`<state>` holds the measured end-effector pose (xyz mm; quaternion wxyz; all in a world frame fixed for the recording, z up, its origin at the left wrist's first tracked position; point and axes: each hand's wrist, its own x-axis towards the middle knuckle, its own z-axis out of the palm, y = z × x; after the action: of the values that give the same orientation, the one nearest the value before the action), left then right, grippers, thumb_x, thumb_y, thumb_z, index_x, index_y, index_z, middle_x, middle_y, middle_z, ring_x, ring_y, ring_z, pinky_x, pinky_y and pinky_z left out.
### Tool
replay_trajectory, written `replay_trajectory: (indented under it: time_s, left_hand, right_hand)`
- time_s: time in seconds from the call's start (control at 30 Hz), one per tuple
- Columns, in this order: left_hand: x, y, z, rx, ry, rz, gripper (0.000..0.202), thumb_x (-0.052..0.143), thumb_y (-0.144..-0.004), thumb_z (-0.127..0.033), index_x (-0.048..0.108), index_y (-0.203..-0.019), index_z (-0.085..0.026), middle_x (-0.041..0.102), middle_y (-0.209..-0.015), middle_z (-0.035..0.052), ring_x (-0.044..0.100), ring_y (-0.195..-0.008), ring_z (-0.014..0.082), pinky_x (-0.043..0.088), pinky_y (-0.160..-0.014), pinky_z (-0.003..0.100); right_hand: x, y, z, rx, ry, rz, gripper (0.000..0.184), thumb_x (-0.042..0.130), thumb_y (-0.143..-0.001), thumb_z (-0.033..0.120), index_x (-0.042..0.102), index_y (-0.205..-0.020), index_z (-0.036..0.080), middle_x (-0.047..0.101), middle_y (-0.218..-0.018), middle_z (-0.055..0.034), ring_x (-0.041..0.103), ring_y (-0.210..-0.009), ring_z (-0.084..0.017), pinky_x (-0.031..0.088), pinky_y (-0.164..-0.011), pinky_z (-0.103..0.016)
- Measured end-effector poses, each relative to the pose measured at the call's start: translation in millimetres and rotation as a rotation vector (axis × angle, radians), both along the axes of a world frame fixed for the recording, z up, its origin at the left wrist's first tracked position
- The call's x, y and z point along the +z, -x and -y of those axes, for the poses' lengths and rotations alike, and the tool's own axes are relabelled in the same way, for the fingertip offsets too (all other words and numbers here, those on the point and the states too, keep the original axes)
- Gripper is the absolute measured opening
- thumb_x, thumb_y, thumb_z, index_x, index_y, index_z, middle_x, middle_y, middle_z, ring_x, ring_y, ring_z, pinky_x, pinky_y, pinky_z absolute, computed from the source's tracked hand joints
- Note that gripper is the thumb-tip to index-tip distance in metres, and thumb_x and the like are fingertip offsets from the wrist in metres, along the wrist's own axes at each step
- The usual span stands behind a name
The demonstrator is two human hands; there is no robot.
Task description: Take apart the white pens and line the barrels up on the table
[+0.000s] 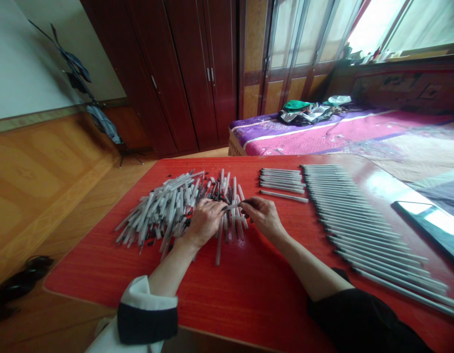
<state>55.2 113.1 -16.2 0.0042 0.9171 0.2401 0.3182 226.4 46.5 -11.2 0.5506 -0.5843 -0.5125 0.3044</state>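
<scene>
1. A pale pen piece (232, 207) spans the gap between the two hands, above the red table (234, 294), at the right edge of a loose pile of pen parts (168, 203).
2. The left hand (208, 219) pinches the piece's left end, fingers curled together.
3. The right hand (264, 215) pinches its other end between thumb and fingers.
4. Right of both hands, dark-ended pens lie in a short stack (282, 180) and a long row (363, 220).

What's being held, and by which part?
A slim pale tube, pinched near one end by the left grip, near the other by the right grip.
</scene>
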Motion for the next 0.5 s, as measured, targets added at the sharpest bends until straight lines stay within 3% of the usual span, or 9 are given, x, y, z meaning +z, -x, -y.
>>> replay_trajectory:
  time_s: [0.1, 0.23, 0.37, 0.5]
  left_hand:
    - [0.9, 2, -1, 0.036, 0.060, 0.070, 0.016, 0.053, -0.081, -0.014, 0.060, -0.095, -0.019, 0.068, -0.087, 0.0051, 0.061, -0.082, 0.0202, 0.040, -0.082, 0.038]
    - [7.0, 6, -2, 0.164, 0.282, 0.420, 0.013, 0.052, -0.083, -0.024, 0.058, -0.094, -0.019, 0.067, -0.088, 0.0070, 0.060, -0.087, 0.0213, 0.043, -0.080, 0.034]
    - [13.0, 6, -5, 0.042, 0.641, 0.828, 0.016, 0.051, -0.085, -0.029, 0.052, -0.096, -0.018, 0.067, -0.091, 0.0066, 0.062, -0.087, 0.0179, 0.045, -0.080, 0.030]
    - [12.7, 5, -10, -0.012, 0.851, 1.056, 0.018, 0.057, -0.080, -0.030, 0.052, -0.092, -0.017, 0.067, -0.087, 0.0046, 0.062, -0.082, 0.0148, 0.045, -0.071, 0.024]
  right_hand:
    - [0.1, -2, -1, -0.053, -0.036, 0.108, 0.032, 0.052, -0.077, 0.039, 0.067, -0.082, 0.011, 0.062, -0.064, -0.0044, 0.054, -0.056, -0.013, 0.042, -0.053, -0.024]
    - [3.0, -1, 2, -0.093, -0.012, 0.574, 0.027, 0.055, -0.079, 0.036, 0.069, -0.088, 0.015, 0.064, -0.080, -0.0068, 0.056, -0.069, -0.016, 0.042, -0.064, -0.026]
    - [5.7, 5, 10, 0.011, 0.108, 0.995, 0.020, 0.057, -0.078, 0.032, 0.070, -0.078, 0.017, 0.061, -0.084, -0.0088, 0.056, -0.082, -0.020, 0.040, -0.066, -0.026]
    - [5.8, 8, 11, 0.033, 0.085, 0.977, 0.016, 0.056, -0.078, 0.026, 0.069, -0.074, 0.018, 0.061, -0.081, -0.0069, 0.056, -0.080, -0.018, 0.039, -0.065, -0.025]
